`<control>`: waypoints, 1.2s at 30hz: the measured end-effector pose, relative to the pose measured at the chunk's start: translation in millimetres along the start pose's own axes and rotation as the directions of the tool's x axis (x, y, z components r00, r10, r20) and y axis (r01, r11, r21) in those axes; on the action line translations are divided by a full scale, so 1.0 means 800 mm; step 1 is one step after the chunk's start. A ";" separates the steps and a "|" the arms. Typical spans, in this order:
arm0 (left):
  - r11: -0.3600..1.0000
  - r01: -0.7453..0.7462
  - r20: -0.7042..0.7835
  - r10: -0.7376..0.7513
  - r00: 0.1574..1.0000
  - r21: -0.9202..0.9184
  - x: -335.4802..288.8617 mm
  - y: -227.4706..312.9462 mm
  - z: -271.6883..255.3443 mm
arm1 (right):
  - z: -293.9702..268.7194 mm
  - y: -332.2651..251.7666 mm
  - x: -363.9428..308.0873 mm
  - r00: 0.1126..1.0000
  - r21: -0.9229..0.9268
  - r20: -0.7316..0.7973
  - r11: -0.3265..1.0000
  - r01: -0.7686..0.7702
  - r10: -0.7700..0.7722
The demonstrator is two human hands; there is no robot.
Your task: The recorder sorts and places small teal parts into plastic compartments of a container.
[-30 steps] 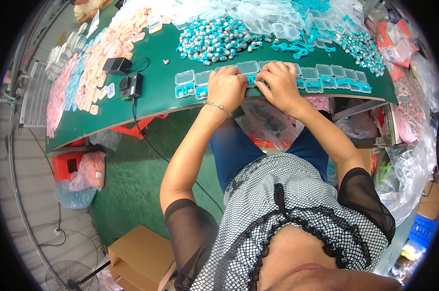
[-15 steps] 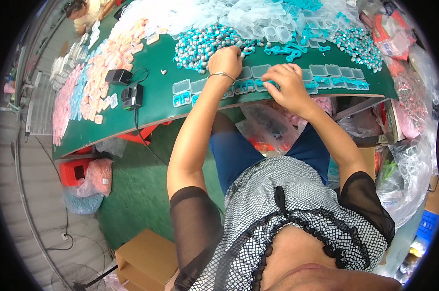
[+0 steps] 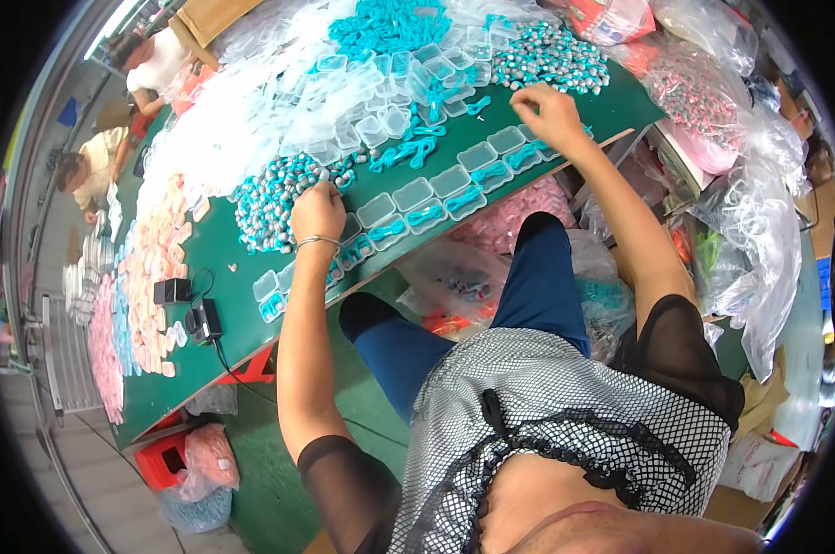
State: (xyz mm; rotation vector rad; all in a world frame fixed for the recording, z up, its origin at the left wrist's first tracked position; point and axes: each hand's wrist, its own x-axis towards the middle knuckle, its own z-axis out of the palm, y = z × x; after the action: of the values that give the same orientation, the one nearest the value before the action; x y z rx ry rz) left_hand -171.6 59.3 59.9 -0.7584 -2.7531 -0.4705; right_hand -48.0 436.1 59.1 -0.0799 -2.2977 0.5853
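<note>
My left hand point(image 3: 318, 214) rests at the near side of a heap of small teal-and-grey plug-like pieces point(image 3: 268, 210), fingers pinched together; whatever they grip is hidden. My right hand point(image 3: 548, 115) hovers over the table beyond the row of boxes, its fingers bent but apart from the thumb, with nothing visible in it. Close to its fingertips lies a teal cord coil point(image 3: 478, 105). Along the table's near edge runs a row of open clear lidded boxes point(image 3: 413, 194). Several at the right hold a teal cord bundle point(image 3: 426, 215); those by my left wrist also contain small plug pieces.
More teal-and-grey pieces point(image 3: 565, 57) are heaped at the far right. Clear empty boxes point(image 3: 371, 129) and teal cords point(image 3: 390, 26) cover the table's back. Peach cases point(image 3: 163, 268) and two black devices point(image 3: 202, 320) lie left. Two other people point(image 3: 163, 65) sit at the far left.
The view has swung right. My right hand has gone from above the row of boxes to farther right, beyond them. My left hand stays at the plug heap, now at its near right side.
</note>
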 end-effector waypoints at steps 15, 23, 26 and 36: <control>0.975 0.011 0.079 0.006 0.997 -0.221 0.007 -0.011 0.011 | 0.039 0.063 0.073 0.869 -0.701 0.240 0.697 -0.153 0.432; 0.984 0.024 -0.036 -0.031 0.999 -0.177 -0.013 -0.009 0.000 | 0.025 0.036 0.034 0.898 -0.224 0.280 0.933 -0.282 0.339; 0.916 0.027 -0.021 -0.039 0.999 -0.400 -0.030 0.006 -0.027 | 0.035 -0.025 0.001 0.942 0.356 0.320 0.909 -0.218 0.100; 0.859 -0.054 0.087 0.114 0.990 -0.510 -0.092 0.028 -0.048 | 0.071 -0.214 -0.070 0.908 0.289 0.259 0.924 0.252 -0.329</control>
State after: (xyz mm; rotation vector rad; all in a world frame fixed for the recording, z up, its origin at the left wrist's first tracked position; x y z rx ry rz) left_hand -92.2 30.1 77.4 -1.0444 -2.7008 -1.1989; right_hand -27.1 248.6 61.3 0.5040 -2.4406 0.7639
